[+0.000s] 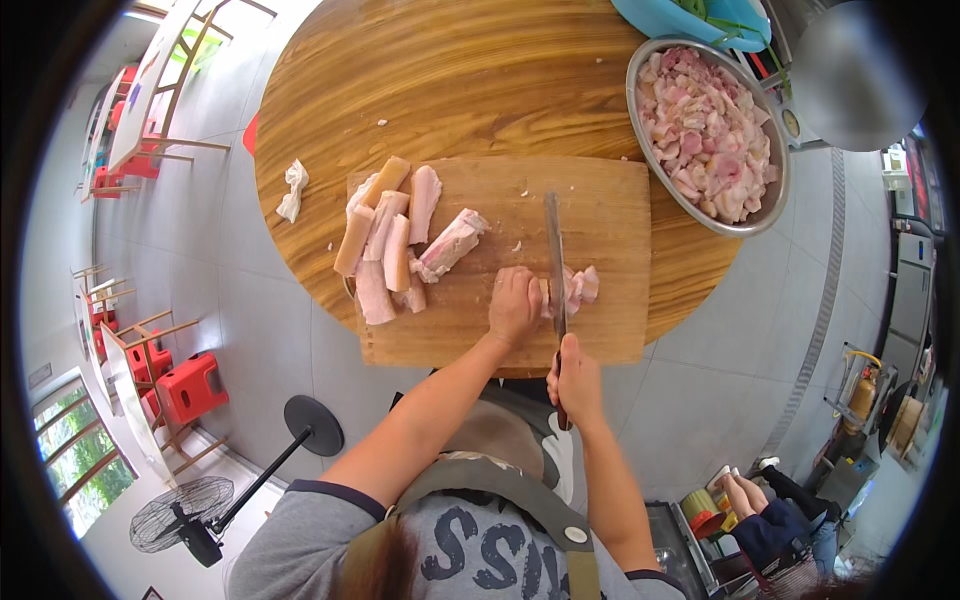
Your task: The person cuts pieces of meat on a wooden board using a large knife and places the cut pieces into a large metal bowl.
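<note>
My right hand point(577, 382) grips the handle of a large kitchen knife point(555, 255), its blade over a wooden cutting board point(495, 187). Left of the blade, my left hand point(516, 304) rests with bent fingers against a piece of pork belly that it mostly hides. Cut slices of pork point(583, 286) lie just right of the blade. Several thick pork belly strips point(397, 251) are piled at the board's left side, and one strip point(451, 244) lies apart, nearer my left hand.
A steel bowl point(636, 131) full of cut meat stands right of the board on the round wooden table point(450, 75). Behind it is a blue basin point(652, 22) with greens. A crumpled white tissue point(293, 191) lies at left. A standing fan point(184, 521) and people point(772, 525) are beyond.
</note>
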Available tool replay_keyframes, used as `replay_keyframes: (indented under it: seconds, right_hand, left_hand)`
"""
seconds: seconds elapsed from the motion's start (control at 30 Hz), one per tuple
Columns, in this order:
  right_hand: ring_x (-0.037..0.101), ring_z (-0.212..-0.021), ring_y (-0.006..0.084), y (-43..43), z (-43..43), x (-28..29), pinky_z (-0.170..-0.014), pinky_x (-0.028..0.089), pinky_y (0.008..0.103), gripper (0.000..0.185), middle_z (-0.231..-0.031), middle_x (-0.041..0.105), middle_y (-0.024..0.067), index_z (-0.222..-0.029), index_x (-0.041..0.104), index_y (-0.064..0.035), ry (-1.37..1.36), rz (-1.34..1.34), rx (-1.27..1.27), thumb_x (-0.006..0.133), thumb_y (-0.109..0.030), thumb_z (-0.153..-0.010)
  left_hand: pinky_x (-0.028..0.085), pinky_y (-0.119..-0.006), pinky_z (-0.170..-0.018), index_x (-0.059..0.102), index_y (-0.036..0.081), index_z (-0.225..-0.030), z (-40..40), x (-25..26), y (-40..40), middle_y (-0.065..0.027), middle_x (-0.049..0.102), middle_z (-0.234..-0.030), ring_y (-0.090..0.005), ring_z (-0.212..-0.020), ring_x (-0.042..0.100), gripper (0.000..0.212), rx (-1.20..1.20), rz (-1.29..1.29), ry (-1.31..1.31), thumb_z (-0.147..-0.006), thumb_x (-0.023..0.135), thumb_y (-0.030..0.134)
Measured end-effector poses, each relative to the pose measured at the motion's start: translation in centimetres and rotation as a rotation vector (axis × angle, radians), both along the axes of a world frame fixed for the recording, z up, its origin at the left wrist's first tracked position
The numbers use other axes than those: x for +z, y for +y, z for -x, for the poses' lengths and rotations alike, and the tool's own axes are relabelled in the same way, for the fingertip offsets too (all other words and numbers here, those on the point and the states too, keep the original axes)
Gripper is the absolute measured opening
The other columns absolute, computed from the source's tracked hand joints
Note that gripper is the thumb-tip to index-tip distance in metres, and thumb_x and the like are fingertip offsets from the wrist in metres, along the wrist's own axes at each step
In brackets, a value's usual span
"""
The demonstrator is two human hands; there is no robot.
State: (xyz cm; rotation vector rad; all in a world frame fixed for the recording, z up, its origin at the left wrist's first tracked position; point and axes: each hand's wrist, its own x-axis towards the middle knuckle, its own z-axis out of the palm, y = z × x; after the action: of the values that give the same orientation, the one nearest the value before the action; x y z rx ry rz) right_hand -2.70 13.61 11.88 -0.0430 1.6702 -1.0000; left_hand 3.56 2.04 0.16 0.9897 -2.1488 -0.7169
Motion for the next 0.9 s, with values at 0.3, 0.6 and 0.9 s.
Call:
replay_keyframes:
  seconds: [0.3,0.6,0.9]
  right_hand:
    - [0.042,-0.035,0.0126,7.2,-4.8,-0.5,-0.035,0.032,0.0270,0.054,-0.044,0.042,0.0029,-0.060,0.042,-0.0067,-0.145,-0.111,0.027,0.035,-0.046,-0.097]
    - [0.041,-0.034,0.0133,0.0,-0.7,-2.7,-0.033,0.031,0.0275,0.062,-0.042,0.039,0.0028,-0.062,0.042,-0.0082,-0.169,-0.053,-0.001,0.032,-0.061,-0.092]
    - [0.040,-0.034,0.0122,-0.9,0.1,-2.7,-0.033,0.032,0.0261,0.062,-0.043,0.039,0.0022,-0.059,0.041,-0.0080,-0.115,-0.036,-0.121,0.033,-0.059,-0.093]
  left_hand:
    - [0.042,-0.042,-0.069,0.049,0.002,-0.082,0.0,-1.1,0.5,-0.0152,0.052,-0.080,-0.0334,-0.074,0.050,0.007,0.031,0.072,-0.080,-0.083,0.056,0.003]
    - [0.042,-0.041,-0.068,0.048,0.002,-0.081,0.0,-0.6,0.3,-0.0151,0.051,-0.078,-0.0328,-0.073,0.050,0.007,0.023,0.054,-0.100,-0.084,0.055,0.002]
    - [0.040,-0.044,-0.070,0.048,0.001,-0.080,0.3,0.1,0.3,-0.0158,0.049,-0.077,-0.0342,-0.074,0.048,0.008,0.025,-0.085,-0.073,-0.087,0.051,0.004]
